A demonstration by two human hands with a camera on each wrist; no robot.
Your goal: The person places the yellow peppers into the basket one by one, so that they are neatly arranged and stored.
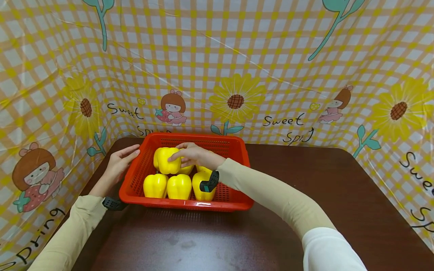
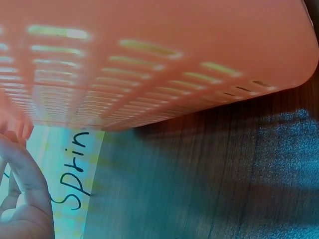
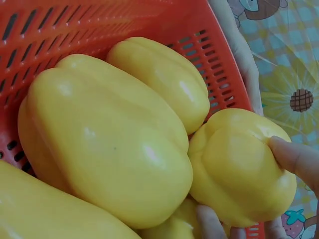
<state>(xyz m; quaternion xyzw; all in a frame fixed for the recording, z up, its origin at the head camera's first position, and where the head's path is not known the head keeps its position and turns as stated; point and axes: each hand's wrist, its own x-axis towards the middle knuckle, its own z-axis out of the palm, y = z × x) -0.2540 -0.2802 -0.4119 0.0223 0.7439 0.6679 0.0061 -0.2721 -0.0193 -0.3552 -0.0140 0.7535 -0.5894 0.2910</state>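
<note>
My right hand [image 1: 196,155] reaches into a red plastic basket [image 1: 184,204] and grips a yellow bell pepper [image 1: 167,162] near the back left. In the right wrist view, the thumb presses one side of that bell pepper [image 3: 239,169] and fingertips show beneath it. Several more yellow bell peppers [image 1: 179,186] sit in the basket, three of them along its front side. At the basket's left side, my left hand [image 1: 116,165] rests against the outer wall with its fingers extended. The left wrist view shows the slotted wall [image 2: 149,74] close up, with the left hand's fingers [image 2: 30,174] at the edge.
The basket stands on a dark brown table [image 1: 305,177], near its back left. A checked cloth [image 1: 237,49] with sunflowers and cartoon figures hangs behind the table and along both sides. Some bell peppers lie partly under the right forearm [image 1: 271,192] in the head view.
</note>
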